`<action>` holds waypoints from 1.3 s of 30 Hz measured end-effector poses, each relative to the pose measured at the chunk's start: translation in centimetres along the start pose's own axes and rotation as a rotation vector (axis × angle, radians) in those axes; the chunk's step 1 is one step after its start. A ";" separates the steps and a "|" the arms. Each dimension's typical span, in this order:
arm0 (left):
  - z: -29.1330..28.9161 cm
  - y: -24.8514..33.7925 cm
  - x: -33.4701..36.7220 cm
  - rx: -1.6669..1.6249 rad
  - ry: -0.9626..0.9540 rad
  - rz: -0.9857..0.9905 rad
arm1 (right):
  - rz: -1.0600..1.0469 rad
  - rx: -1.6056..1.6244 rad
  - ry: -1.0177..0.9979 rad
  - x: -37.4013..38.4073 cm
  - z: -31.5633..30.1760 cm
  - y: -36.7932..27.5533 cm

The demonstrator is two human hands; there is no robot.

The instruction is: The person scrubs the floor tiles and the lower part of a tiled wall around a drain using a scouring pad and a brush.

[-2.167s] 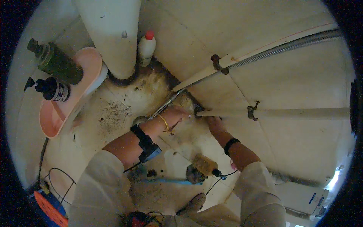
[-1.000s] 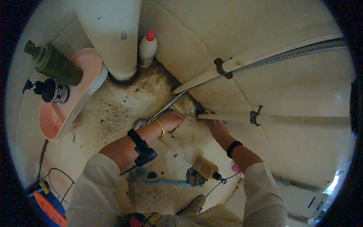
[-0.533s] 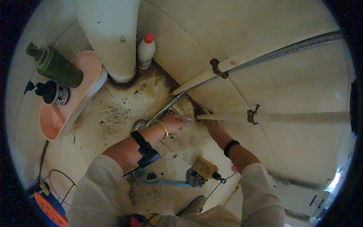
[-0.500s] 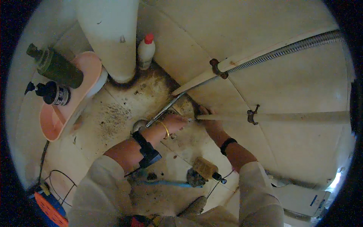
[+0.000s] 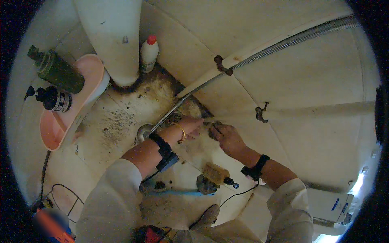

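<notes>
My left hand (image 5: pixel 189 128), with a gold bangle at the wrist, is at the open end of a white pipe (image 5: pixel 239 117) that runs low along the right wall. Its fingers close about that end, though the grip is partly hidden. Just right of it is my right hand (image 5: pixel 230 139), fingers curled together around a small dark lump, too dim to name. Beside my left wrist, a metal-sleeved hose (image 5: pixel 174 108) slants down to a round metal fitting (image 5: pixel 144 132) on the stained floor. A dark drain grate (image 5: pixel 174 118) shows partly behind my left hand.
A pink corner shelf (image 5: pixel 91 67) holds a green bottle (image 5: pixel 60 73) and a black pump bottle (image 5: pixel 54 99). A red-capped white bottle (image 5: pixel 149 54) stands by a thick white column (image 5: pixel 111 40). Nearer me lie a yellowish bottle (image 5: pixel 216 173), a dark clump (image 5: pixel 206 185) and a blue stick (image 5: pixel 178 193).
My right hand has come out from behind the pipe end, toward me and right, with a dark lump at its fingers. My left hand stays at the pipe. The view has shifted slightly.
</notes>
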State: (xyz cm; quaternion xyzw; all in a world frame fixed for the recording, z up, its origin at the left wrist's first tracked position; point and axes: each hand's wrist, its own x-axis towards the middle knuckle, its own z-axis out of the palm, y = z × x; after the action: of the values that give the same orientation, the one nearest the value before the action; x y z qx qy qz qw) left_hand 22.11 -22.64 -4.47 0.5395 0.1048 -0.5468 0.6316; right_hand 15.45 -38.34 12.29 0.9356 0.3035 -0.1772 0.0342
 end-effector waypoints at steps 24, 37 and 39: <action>-1.2 -3.1 10.5 0.415 0.882 0.597 | 0.493 -0.356 0.662 -17.2 -9.6 3.6; 0.7 4.8 -0.8 1.011 0.520 0.581 | 0.292 -1.151 0.682 -23.1 -11.2 10.0; 0.3 6.2 -2.2 1.052 0.505 0.615 | 0.298 -1.149 0.673 -23.5 -11.3 9.9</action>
State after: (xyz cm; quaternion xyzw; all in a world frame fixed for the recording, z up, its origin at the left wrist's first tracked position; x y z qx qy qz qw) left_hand 26.10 -22.73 0.74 0.8932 -0.1904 -0.1763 0.3674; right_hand 6.98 -57.54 30.68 0.8048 0.2116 0.3191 0.4535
